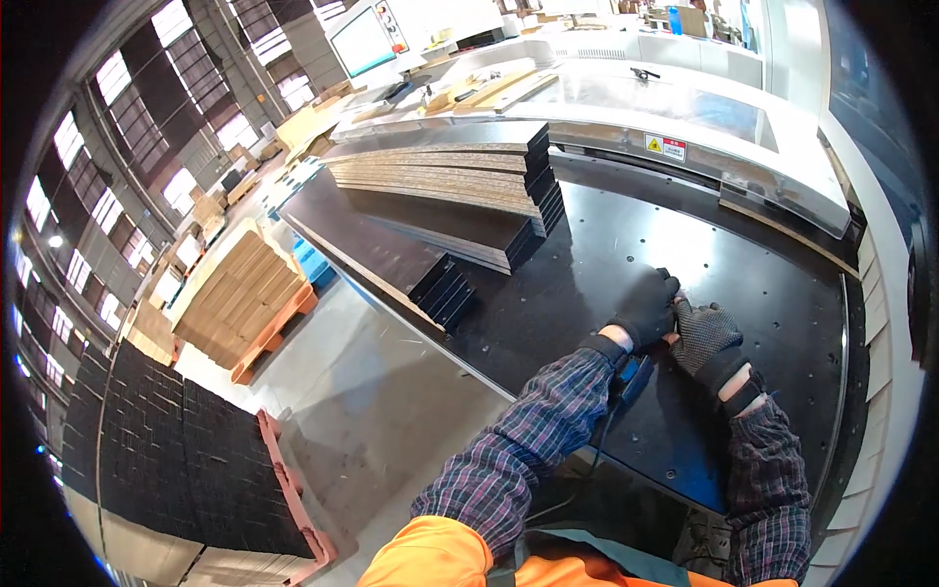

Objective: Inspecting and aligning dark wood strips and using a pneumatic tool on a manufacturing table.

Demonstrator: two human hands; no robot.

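Note:
Both hands wear dark gloves and meet over the black perforated table (597, 323). My left hand (646, 308) is closed, its fingers curled against those of the other hand. My right hand (709, 338), in a grey dotted glove with bare fingertips, is pinched closed beside it. Whatever lies between the fingers is too small or hidden to make out. Just below my left wrist, a blue-and-black object (631, 380) with a thin cable rests at the table. Left of the hands lie dark-faced boards (440, 220), stacked in several layers with black edges toward me.
A metal machine beam (685, 147) with a warning label runs behind the table. At the far left back stands a screen panel (370, 41). Pallets of boards, a brown stack (235, 303) and a black-edged stack (186, 450), stand on the floor to the left.

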